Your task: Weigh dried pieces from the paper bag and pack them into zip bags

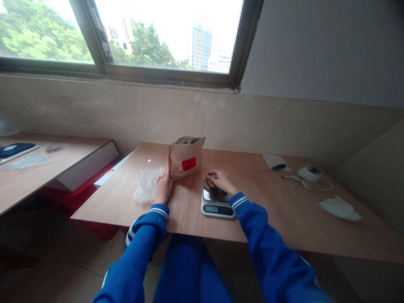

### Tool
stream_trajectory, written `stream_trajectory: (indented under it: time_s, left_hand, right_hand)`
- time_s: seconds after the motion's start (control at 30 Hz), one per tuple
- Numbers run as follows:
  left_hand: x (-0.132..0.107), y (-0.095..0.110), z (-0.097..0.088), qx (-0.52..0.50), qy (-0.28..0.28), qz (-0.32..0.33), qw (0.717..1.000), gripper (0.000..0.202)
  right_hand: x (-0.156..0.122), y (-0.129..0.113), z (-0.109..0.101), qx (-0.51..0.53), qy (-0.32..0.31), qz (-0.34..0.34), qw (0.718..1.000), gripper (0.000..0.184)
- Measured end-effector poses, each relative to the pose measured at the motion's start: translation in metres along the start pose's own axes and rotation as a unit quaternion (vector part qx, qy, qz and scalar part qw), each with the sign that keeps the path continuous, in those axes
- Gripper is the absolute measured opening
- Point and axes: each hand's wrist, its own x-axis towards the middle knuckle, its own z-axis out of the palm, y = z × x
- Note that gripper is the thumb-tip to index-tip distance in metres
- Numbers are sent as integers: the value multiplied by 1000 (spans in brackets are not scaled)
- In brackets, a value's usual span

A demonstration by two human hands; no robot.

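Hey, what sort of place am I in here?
Most likely a simple indoor workroom, though I can't be sure: there's a plain wooden table with a digital scale and a paper bag on it, and a window in the wall behind.

From my remote seat I see the digital scale (217, 210) near the front edge of the table (186, 219), with loose pieces (217, 193) on its pan and the right hand (222, 181) at them. The paper bag (186, 153) stands behind and to the left; the left hand (163, 188) sits between it and the plastic bags (145, 185). Over on the right, a screwdriver (279, 167) lies partly on a paper sheet (272, 160), left of a dome camera (310, 173). Before that camera lies a bundle (339, 208) (cloth or plastic, I can't tell).
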Motion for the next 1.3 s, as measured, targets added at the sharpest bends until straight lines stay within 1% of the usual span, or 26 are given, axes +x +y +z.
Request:
stream_trajectory:
  time_s: [0.13,0.23,0.37,0.5,0.6,0.77,0.87,1.03,1.13,1.17,1.23,1.3]
  left_hand:
    - [0,1,-1,-2,2,-1,1000,20]
    - [0,1,-1,-8,2,-3,1000,20]
    - [0,1,-1,-12,0,0,1000,20]
    - [0,2,-1,-9,-1,-4,1000,19]
    - [1,1,1,-6,-5,-2,1000,19]
    - [2,-1,3,-5,3,-1,1000,18]
    - [2,-1,3,-8,0,-5,1000,18]
    - [3,-1,3,-7,-1,-8,1000,17]
    - [4,-2,4,-1,-5,-9,1000,18]
    - [4,-2,4,0,-4,-9,1000,18]
    - [3,-2,4,0,-3,-6,1000,18]
    - [3,-1,3,-5,-1,-2,1000,18]
  right_hand:
    - [-1,4,-12,-45,1,6,999,22]
    - [-1,9,-20,-56,-6,7,998,26]
    - [-5,17,-30,-63,2,19,998,34]
    - [-11,22,-37,-88,-9,32,996,29]
    - [-12,23,-39,-110,-24,42,993,26]
    - [-3,18,-37,-137,-33,63,988,14]
    - [3,14,-37,-147,-23,79,986,13]
    - [10,6,-44,-160,25,93,982,9]
    - [14,2,-52,-159,62,100,980,12]
    - [15,1,-56,-157,85,102,979,14]
    - [15,4,-66,-143,155,104,972,16]
    - [9,14,-77,-110,227,105,962,18]
